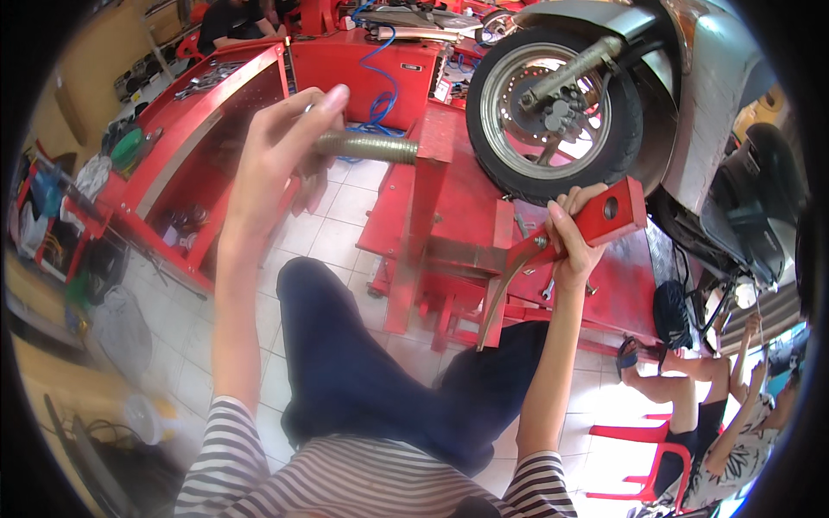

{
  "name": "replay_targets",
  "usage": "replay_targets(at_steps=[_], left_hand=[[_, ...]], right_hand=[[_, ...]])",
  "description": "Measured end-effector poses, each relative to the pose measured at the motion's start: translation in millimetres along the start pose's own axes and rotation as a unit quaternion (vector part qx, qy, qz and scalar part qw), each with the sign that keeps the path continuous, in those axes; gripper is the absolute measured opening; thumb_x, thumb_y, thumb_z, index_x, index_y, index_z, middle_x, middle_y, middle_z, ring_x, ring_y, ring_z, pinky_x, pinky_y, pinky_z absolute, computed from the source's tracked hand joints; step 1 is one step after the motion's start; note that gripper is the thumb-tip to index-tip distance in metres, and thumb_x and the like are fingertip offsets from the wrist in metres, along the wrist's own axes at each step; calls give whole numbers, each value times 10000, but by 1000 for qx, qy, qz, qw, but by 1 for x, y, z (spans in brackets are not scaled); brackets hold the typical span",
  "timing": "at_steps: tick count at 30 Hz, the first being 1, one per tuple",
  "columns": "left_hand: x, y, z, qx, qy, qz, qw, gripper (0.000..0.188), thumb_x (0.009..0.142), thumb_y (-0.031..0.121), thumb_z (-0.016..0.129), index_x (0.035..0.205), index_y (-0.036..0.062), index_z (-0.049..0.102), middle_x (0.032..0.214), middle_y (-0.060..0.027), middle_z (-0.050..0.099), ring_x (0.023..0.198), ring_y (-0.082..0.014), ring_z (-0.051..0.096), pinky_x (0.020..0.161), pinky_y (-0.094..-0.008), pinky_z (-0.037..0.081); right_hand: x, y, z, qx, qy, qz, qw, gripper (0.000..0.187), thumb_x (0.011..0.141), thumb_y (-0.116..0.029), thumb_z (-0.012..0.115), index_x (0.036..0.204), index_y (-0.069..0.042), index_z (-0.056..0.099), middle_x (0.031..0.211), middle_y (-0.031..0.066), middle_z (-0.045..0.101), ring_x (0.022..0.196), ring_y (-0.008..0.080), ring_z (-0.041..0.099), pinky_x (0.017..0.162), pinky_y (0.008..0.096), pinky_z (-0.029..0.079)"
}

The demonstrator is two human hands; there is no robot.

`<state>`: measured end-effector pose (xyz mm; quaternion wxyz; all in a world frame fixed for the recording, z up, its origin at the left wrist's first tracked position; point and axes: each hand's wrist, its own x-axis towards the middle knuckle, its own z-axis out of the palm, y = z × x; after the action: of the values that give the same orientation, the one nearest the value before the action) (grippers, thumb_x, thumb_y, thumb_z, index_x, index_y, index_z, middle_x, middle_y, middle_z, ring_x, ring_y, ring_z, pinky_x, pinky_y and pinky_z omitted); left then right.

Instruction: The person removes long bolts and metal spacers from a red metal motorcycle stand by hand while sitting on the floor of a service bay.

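Observation:
My left hand (289, 142) is closed at the outer end of a thick threaded screw (371, 147), with a bit of shiny metal between the fingers. Slight motion blur and the fingers hide most of what they grip. The screw runs sideways into a red upright steel post (429, 173) of a clamp. On the right, my right hand (576, 231) wraps round a red steel clamp arm (611, 211) that has a round hole in its end face. A curved metal strip (509, 289) hangs below that arm. Just beyond stands a motorcycle front wheel (557, 112).
The motorcycle rests on a red lift platform (617, 298), where a wrench (548, 287) lies. A red tool cart (164, 164) stands at left. Blue air hose (380, 108) coils ahead. One person (233, 24) is at the far left, another (734, 440) sits at right near a red chair (643, 470).

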<state>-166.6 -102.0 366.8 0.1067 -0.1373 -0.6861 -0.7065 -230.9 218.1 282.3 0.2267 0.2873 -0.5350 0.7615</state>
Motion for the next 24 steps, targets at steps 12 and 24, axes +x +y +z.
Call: replay_targets(at_steps=[12,24], left_hand=[[-4,-11,7,81,12,90,993,417,994,374,462,931,-20,580,630,-95,585,391,-116,491,331,-226,322],[-11,-26,11,133,34,249,959,358,865,231,701,1058,-39,566,933,-149,632,596,-154,607,482,-223,472]], right_hand=[[-5,-5,-3,-35,-7,-14,999,255,774,39,719,847,-42,489,726,3,454,609,72,439,518,231,365],[-9,-3,-5,-79,-13,-41,996,238,777,9,742,869,-10,523,792,2,477,678,69,435,577,213,372]])
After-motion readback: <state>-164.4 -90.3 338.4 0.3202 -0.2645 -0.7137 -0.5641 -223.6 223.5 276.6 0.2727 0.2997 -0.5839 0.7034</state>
